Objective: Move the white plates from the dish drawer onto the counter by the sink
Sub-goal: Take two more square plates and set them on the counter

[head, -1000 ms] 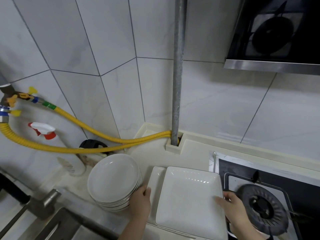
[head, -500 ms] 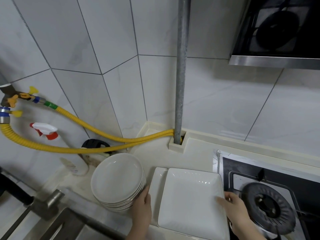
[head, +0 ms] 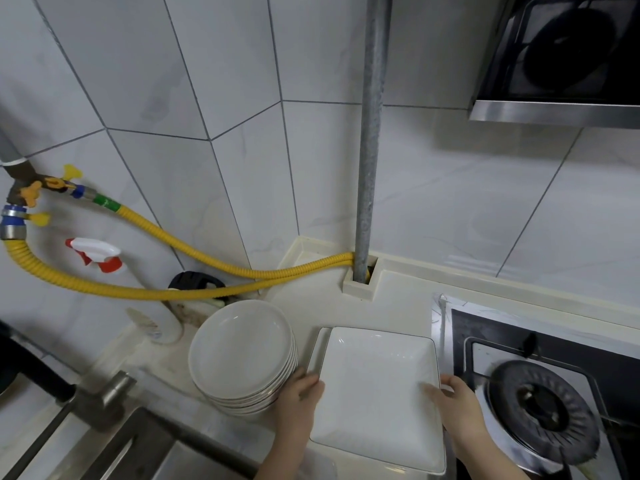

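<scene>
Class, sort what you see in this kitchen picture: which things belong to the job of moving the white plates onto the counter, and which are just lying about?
Part of the job:
square plates
stack of round plates
left hand
right hand
counter

Just lying about:
spray bottle
yellow hoses
gas burner
grey pipe
faucet

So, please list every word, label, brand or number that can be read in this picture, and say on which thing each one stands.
No text can be read in this view.
Spray bottle: a printed label shows on its side, too blurred to read.
Gas valves: coloured bands only, no letters visible.
Square plates, round plates, stove, range hood: no markings can be seen.
</scene>
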`<state>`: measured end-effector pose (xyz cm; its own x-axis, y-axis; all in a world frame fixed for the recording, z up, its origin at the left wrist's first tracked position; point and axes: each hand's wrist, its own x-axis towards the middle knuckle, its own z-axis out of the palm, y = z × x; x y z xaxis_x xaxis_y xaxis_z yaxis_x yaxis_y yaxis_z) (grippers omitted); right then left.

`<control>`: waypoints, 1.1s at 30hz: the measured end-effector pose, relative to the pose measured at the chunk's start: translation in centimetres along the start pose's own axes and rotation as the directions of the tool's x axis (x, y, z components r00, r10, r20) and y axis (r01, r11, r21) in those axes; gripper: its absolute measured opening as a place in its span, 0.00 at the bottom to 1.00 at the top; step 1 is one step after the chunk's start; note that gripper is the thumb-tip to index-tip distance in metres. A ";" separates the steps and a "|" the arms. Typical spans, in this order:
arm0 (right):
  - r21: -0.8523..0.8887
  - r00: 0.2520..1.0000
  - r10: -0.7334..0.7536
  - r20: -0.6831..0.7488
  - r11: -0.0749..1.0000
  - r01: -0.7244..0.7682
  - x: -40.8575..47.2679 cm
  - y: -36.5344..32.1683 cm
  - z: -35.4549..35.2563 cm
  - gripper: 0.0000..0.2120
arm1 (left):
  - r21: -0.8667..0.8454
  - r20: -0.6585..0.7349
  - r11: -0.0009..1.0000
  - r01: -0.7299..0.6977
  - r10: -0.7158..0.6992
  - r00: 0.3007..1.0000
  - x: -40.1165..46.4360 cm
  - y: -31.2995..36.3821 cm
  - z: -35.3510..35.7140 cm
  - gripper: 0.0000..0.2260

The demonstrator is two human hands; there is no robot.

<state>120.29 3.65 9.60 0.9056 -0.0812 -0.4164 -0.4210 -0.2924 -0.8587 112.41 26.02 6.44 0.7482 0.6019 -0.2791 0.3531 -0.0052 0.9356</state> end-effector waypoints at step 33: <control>-0.516 0.962 -0.208 0.174 0.813 0.269 -0.4 0.3 1.5 0.14 | 0.181 -0.226 0.983 0.015 0.027 0.974 0.1 -0.3 -0.1 0.11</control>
<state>119.72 5.00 9.06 0.9501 0.1490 -0.2740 -0.0715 -0.7512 -0.6562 112.33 26.18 6.18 0.6109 0.7667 -0.1976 0.4600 -0.1405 0.8768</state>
